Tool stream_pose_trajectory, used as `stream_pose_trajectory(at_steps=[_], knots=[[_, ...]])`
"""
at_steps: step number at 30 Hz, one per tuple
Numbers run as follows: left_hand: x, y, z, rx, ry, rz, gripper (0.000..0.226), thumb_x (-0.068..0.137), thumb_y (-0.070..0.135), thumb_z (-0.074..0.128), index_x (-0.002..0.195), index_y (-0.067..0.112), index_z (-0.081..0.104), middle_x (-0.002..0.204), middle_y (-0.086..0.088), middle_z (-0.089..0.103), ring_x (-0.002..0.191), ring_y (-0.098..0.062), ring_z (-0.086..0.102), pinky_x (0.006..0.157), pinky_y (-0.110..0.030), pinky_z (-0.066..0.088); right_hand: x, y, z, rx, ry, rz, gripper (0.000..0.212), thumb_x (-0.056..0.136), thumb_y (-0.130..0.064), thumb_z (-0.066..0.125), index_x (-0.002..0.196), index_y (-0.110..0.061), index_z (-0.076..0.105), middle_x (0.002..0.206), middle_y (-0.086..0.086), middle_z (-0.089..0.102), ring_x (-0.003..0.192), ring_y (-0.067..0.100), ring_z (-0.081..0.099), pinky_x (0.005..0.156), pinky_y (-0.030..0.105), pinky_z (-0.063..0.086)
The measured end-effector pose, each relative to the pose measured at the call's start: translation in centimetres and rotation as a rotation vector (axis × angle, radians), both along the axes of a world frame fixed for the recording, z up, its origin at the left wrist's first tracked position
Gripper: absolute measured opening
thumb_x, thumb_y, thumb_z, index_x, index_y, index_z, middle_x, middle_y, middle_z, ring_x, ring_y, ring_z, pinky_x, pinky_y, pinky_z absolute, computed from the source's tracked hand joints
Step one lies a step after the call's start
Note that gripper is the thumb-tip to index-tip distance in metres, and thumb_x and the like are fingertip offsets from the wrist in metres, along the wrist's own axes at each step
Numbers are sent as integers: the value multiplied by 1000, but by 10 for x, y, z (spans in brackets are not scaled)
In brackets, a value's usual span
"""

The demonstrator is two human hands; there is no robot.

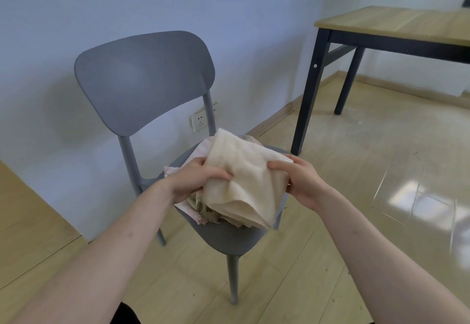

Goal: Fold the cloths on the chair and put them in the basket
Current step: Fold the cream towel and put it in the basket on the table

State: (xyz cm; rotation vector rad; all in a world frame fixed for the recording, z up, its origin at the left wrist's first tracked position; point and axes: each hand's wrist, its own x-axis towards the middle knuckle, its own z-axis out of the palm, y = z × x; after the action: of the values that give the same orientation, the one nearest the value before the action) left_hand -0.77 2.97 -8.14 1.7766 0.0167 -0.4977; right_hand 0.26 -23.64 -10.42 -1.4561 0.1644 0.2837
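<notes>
- While both hands are raised over the seat of the grey chair (145, 79), they hold a cream cloth (244, 178) between them, one at each side edge.
- The left hand (195, 178) grips the cloth's left edge, its thumb curled over the top of the fabric and the other fingers tucked underneath.
- The right hand (297, 178) pinches the right edge, with the thumb lying across the front of the cloth and the fingers hidden behind it.
- The cream cloth is bunched and creased between the two grips; its lower part hangs in loose layers toward the front of the seat, and its upper corner rises toward the chair's backrest.
- Beneath it, a pile of other cloths (195, 209) lies on the seat: pale pink fabric shows at the left and behind, and a piece with a leaf print sits near the front edge.
- The chair stands on a light wooden floor (356, 171) close to a white wall with a socket (201, 120) low down behind the backrest.
- A wooden-topped table (396, 23) with dark legs stands to the right, well apart from the chair.
</notes>
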Motion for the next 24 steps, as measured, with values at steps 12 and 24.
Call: stream_pose_trajectory(at_steps=[12, 24], knots=[[22, 4, -6, 338, -147, 87, 65, 60, 46, 89, 117, 32, 61, 119, 8, 63, 109, -12, 62, 82, -33, 53, 1, 17, -18, -202, -94, 29, 26, 90, -28, 80, 113, -29, 70, 114, -2, 74, 107, 19, 72, 96, 41, 60], [23, -5, -2, 682, -665, -12, 24, 70, 20, 64, 89, 34, 65, 91, 17, 66, 91, -11, 61, 79, -33, 51, 6, 11, -1, -546, -436, 27, 28, 82, -9, 75, 97, -32, 78, 93, -16, 74, 88, -6, 66, 75, 15, 50]])
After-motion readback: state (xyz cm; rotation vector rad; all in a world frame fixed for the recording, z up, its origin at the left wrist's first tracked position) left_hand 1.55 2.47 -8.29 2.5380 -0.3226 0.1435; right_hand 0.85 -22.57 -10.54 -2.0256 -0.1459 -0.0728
